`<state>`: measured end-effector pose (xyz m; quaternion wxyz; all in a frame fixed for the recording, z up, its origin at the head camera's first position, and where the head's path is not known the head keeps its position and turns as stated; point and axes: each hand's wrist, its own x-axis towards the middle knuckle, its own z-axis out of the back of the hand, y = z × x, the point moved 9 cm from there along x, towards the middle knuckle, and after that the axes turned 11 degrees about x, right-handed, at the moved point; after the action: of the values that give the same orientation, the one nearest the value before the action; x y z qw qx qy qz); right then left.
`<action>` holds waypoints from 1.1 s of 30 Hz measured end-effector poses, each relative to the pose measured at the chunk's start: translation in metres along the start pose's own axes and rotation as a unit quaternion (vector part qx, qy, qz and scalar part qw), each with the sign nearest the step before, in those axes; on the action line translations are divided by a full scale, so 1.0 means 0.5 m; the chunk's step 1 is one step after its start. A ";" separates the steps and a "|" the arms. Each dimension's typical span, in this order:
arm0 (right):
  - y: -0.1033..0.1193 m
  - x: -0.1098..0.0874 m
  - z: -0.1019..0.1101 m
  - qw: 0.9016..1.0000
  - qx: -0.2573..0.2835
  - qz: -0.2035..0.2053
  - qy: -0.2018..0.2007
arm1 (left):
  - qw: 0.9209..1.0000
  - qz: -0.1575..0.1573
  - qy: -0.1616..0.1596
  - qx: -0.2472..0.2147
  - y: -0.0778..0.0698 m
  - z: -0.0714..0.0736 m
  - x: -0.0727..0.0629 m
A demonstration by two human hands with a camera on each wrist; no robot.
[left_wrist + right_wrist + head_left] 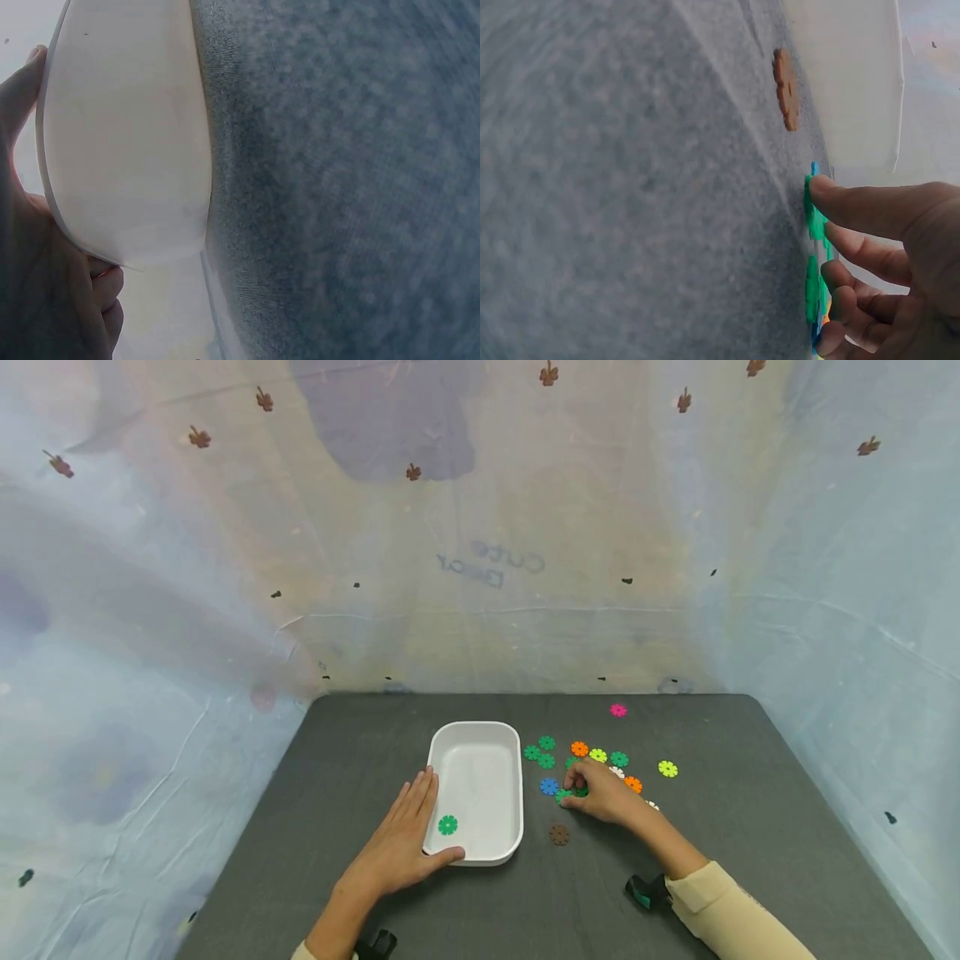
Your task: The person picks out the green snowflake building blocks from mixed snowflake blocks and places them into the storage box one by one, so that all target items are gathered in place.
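Note:
A white tray (480,793) lies on the dark table, with one green notched disc (447,825) inside. My left hand (399,843) rests along its left side, fingers straight, thumb at the near rim. The left wrist view shows the tray's outer wall (127,142) close up. Right of the tray, my right hand (609,795) pinches a green notched disc (810,206) between thumb and index finger. A blue disc (549,787) lies beside it and a brown disc (558,835) lies nearer me. My right hand partly hides other discs.
Several more discs lie around my right hand, including green discs (546,761), an orange disc (579,748) and a yellow disc (667,768). A pink disc (618,710) lies near the table's far edge. A printed sheet (480,643) hangs behind the table.

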<state>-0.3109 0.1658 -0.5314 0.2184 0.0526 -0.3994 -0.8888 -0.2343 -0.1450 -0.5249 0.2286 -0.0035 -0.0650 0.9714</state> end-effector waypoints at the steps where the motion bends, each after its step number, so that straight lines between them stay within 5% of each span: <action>1: 0.002 0.000 -0.001 1.000 0.000 0.002 0.000 | 1.000 -0.001 -0.002 0.001 0.000 0.000 0.000; 13: 0.007 -0.004 0.002 1.000 -0.022 -0.009 -0.007 | 1.000 0.006 0.010 0.009 0.005 -0.006 0.003; 25: 0.039 -0.009 -0.001 0.997 0.064 0.017 0.036 | 1.000 0.008 0.010 0.005 0.004 -0.004 0.001; 33: 0.095 0.011 0.021 0.994 0.097 0.047 0.028 | 1.000 0.008 0.011 -0.005 0.002 -0.001 0.001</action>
<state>-0.3023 0.1427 -0.4891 0.2650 0.0795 -0.4797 -0.8327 -0.2350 -0.1458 -0.5256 0.2218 -0.0157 -0.0669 0.9727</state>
